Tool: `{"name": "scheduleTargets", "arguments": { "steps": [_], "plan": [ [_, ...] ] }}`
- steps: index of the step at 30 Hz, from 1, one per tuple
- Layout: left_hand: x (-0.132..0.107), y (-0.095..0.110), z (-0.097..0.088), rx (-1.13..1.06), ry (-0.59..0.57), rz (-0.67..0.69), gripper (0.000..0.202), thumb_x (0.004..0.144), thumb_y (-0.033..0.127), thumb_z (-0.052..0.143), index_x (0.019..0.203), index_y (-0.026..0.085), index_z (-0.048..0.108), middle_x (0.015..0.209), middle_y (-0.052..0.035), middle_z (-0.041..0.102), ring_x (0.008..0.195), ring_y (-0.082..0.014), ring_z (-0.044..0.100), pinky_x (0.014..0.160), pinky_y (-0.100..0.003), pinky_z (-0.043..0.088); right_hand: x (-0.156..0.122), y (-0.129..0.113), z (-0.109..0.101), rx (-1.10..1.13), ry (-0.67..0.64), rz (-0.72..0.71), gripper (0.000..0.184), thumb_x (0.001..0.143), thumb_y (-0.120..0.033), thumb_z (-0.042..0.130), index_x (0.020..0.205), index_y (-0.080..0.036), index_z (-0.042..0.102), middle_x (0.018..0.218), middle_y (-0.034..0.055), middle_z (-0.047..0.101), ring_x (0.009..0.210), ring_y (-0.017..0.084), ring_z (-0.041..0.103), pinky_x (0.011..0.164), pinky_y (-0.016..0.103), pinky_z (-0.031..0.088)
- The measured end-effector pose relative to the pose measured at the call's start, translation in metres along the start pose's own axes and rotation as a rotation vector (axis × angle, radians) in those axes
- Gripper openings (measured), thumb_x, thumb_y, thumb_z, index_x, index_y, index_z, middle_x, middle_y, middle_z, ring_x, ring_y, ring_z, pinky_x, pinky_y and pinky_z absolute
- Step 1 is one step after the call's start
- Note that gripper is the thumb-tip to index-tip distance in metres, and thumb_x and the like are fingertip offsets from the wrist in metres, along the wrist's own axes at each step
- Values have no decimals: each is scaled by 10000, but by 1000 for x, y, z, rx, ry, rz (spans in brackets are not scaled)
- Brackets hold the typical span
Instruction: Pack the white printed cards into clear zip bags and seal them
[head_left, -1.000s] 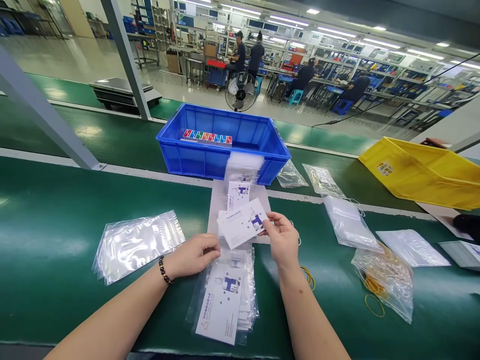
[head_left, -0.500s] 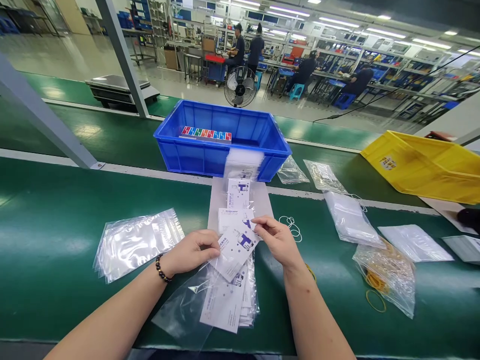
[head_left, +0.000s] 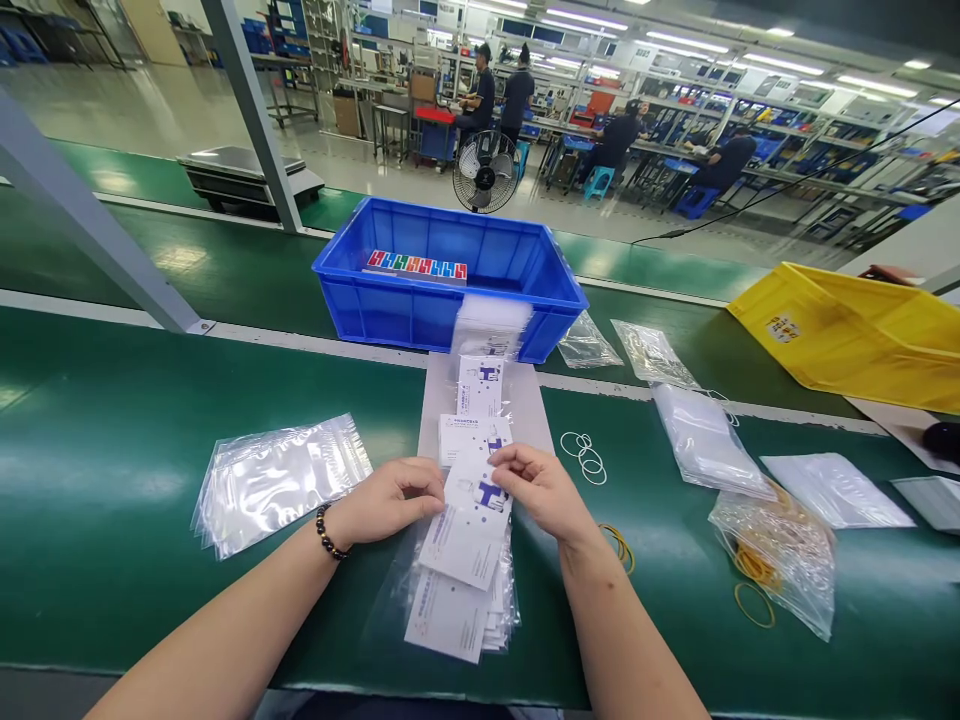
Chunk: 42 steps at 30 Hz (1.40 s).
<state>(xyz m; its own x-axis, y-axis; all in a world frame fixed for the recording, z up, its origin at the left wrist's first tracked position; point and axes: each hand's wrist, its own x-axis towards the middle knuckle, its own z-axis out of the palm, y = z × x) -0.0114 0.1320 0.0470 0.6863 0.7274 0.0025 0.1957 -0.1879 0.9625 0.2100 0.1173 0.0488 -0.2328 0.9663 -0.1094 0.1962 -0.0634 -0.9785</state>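
Note:
A white printed card [head_left: 465,545] with a purple picture lies over a stack of similar cards in clear plastic bags. My left hand [head_left: 394,500], a beaded bracelet on its wrist, is closed with thumb and fingertips at the card's left edge. On the upper right side of the same card, my right hand [head_left: 536,490] pinches with thumb and forefinger. Below, another printed card [head_left: 446,615] rests on the bagged stack. Further up, more cards [head_left: 480,385] in clear bags overlap in a row on a pale board [head_left: 532,410].
Flat clear zip bags [head_left: 285,480] lie to the left. A blue bin [head_left: 450,310] holding a colourful box [head_left: 416,265] stands ahead. White rings [head_left: 585,460], yellow rubber bands [head_left: 619,548] and packs of clear bags [head_left: 709,440] lie to the right, near a yellow bin [head_left: 847,335].
The top card has turned from a slant to more in line with the stack. My right hand has shifted slightly left, and the loose clear plastic at lower left has drawn in toward the stack.

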Motion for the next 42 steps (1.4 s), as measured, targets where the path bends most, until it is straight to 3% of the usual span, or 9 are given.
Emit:
{"name": "scheduleTargets", "arguments": {
  "steps": [3,5,7,9,12,16,20,22,42],
  "plan": [
    [1,-3,5,-54,119,-2,159,766,237,526,659,147,602,761,-33,545,712,-133,510,668,-246,413,-2,-4,2,-171,-99,-120,182,720,-341,583,673,-177,644,852,50,543,785,158,509,738,317,411],
    [1,-4,7,-93,186,8,157,768,236,525,658,147,591,750,-30,533,700,-127,499,652,-242,411,-3,-5,1,-213,-85,-148,209,702,-367,598,809,-197,653,998,65,506,900,183,482,802,333,388],
    [1,-4,9,-114,226,19,159,774,242,522,659,148,583,737,-24,520,692,-123,491,644,-240,410,-3,-5,-1,-176,-90,-73,418,667,-365,630,1051,-213,564,1016,67,511,885,181,489,781,331,399],
    [1,-5,10,-127,258,34,173,782,254,516,659,150,579,728,-22,510,697,-125,489,649,-243,415,-2,-3,0,-111,-147,61,551,627,-332,664,1129,-195,484,888,43,554,764,159,516,704,311,422],
    [2,-8,14,-225,335,4,128,776,273,529,819,171,594,846,-32,520,710,-121,496,648,-251,443,-1,0,5,-53,-184,182,297,621,-299,651,862,-145,570,675,1,542,609,128,504,579,265,412],
    [5,-12,16,-484,342,-131,541,653,246,669,1143,243,438,1021,-34,504,714,-106,532,644,-261,476,0,0,8,-41,-98,163,142,631,-266,602,619,-137,545,597,-9,518,543,97,458,511,226,362],
    [7,-10,14,-465,261,-267,234,629,301,680,741,131,565,659,4,566,603,-108,540,574,-230,453,0,-2,7,-63,-98,168,127,632,-257,584,603,-141,542,568,-18,508,528,92,447,502,216,355],
    [7,-8,13,-394,263,-282,245,661,344,643,609,128,539,541,24,534,519,-93,505,519,-216,425,-1,-2,7,-95,-113,171,132,653,-260,564,605,-139,546,563,-15,509,529,94,450,498,214,356],
    [5,-5,14,-216,301,-231,219,729,325,557,625,134,533,580,13,538,543,-97,499,535,-219,424,0,-2,13,-441,-140,-119,208,781,-198,450,583,-164,503,607,-11,505,601,110,468,592,240,363]
  ]
}}
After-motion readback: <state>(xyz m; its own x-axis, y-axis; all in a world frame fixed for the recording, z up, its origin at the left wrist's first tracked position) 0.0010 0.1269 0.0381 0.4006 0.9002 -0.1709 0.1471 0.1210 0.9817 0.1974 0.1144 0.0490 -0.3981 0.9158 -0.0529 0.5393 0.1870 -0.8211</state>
